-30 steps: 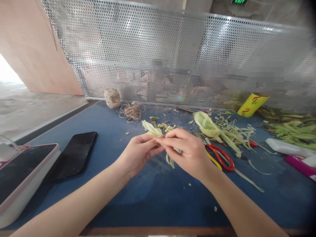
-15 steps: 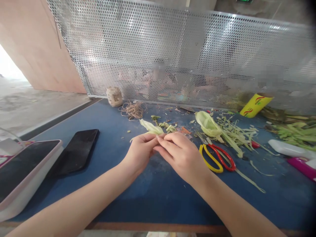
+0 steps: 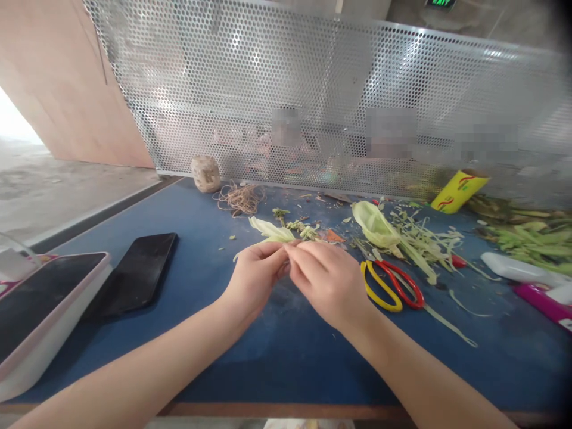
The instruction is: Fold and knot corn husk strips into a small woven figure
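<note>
My left hand (image 3: 257, 271) is closed, its thumb and fingers pinching the lower end of a pale green, husk-like leaf (image 3: 270, 229). The leaf's broad tip points up and to the left, beyond the knuckles. My right hand (image 3: 328, 277) is closed too, with its fingertips meeting the left thumb at that same end. Whatever lies between the touching fingertips is mostly hidden. Just right of my right hand rest scissors with one yellow and one red handle (image 3: 399, 286). A bigger cupped pale leaf (image 3: 375, 223) lies behind them.
Two dark phones (image 3: 138, 268) are on the left of the blue table (image 3: 286, 369). Tangled twine (image 3: 241, 198) and a whitish roll (image 3: 206, 174) sit at the back. Shredded strips (image 3: 424, 235), a yellow tube (image 3: 460, 190) and green leaves (image 3: 536, 238) lie right. Perforated metal screen (image 3: 268, 77) stands behind.
My right fingers have curled in slightly closer to the left thumb. Both hands stay together over the same spot. The view has shifted a little.
</note>
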Tool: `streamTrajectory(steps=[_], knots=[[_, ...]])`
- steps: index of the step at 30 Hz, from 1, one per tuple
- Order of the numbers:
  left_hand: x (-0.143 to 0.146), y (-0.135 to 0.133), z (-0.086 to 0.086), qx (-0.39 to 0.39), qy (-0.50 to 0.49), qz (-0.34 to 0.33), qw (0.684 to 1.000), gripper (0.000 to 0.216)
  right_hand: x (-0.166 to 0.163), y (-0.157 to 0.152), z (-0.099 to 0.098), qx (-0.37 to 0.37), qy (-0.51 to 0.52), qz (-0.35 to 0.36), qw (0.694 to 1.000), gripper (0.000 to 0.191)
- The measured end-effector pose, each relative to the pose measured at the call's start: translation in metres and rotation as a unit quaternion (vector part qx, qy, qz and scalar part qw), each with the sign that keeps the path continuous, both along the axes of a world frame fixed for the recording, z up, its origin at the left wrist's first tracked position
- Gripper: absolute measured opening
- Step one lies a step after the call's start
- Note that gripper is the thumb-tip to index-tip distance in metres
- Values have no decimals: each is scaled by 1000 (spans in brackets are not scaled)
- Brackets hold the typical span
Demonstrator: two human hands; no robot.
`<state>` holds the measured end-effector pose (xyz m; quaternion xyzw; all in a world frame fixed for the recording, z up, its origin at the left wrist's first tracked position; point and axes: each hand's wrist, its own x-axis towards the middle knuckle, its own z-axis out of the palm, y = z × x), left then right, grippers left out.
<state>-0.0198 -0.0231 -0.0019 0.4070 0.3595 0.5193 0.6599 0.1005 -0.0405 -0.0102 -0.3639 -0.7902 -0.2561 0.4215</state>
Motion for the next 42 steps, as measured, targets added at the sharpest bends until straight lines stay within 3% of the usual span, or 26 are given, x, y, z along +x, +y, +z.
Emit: streamTrajectory(steps=[2,5,11,22,30,37,42], knots=[[-1,-1,-1,-1,-8,-18,1000,11,1,1,-1,-82,127,43,988,19],[-4,0,1,-25,-37,-42,998,6,4,2,2,-218,256,107,936,18],[-8,4,2,-70,-74,-65,993,3,18,9,13,-391,282,232,845,9],[-7,2,2,-54,-41,-63,996,4,32,14,23,-486,267,286,781,12],[-7,1,-3,9,11,-73,997,7,38,14,25,-502,241,280,782,14],[-6,1,-3,-13,-6,-70,997,6,38,16,21,-535,274,277,749,11],[-6,1,-3,-11,-3,-62,998,6,41,15,22,-541,259,237,764,6]])
